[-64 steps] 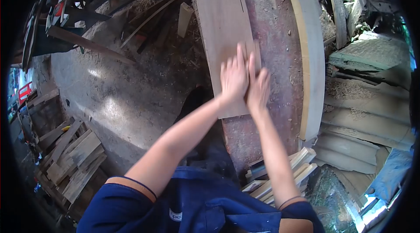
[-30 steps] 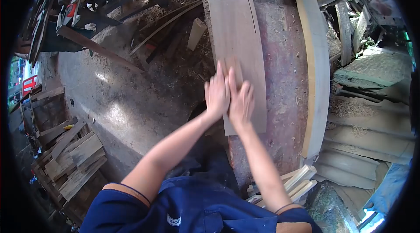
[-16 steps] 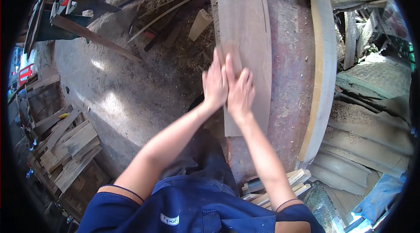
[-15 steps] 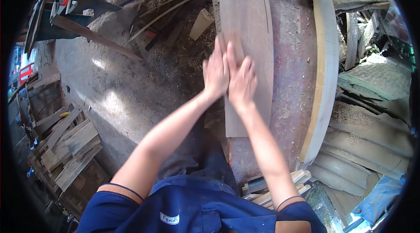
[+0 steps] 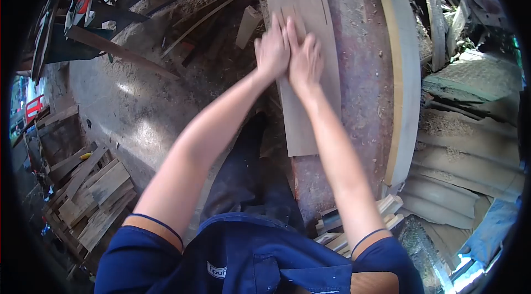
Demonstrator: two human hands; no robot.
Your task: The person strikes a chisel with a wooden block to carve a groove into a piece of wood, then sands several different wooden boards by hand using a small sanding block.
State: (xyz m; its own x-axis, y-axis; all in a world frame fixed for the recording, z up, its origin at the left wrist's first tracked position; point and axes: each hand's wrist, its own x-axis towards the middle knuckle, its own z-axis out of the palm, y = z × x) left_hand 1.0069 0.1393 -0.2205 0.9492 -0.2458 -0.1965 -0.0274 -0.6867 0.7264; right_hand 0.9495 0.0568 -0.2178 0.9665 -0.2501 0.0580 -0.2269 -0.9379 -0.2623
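A flat wooden board (image 5: pixel 312 122) lies lengthwise on the reddish bench top (image 5: pixel 362 73). My left hand (image 5: pixel 272 52) and my right hand (image 5: pixel 305 59) press side by side on a small wooden block (image 5: pixel 293 22) over the board, near its left edge. The block is blurred and mostly hidden beneath my hands. Both index fingers point forward along it, while the other fingers curl around its sides. A thin dark line runs along the board's far right part.
A long pale curved plank (image 5: pixel 406 89) stands along the bench's right side. Corrugated sheets (image 5: pixel 442 167) lie further right. Scrap wood (image 5: pixel 105 189) is piled at the lower left, and offcuts (image 5: pixel 249 26) lie on the floor left of the bench.
Both hands have moved forward along the board together with the block, and my arms are stretched further. The view has shifted slightly.
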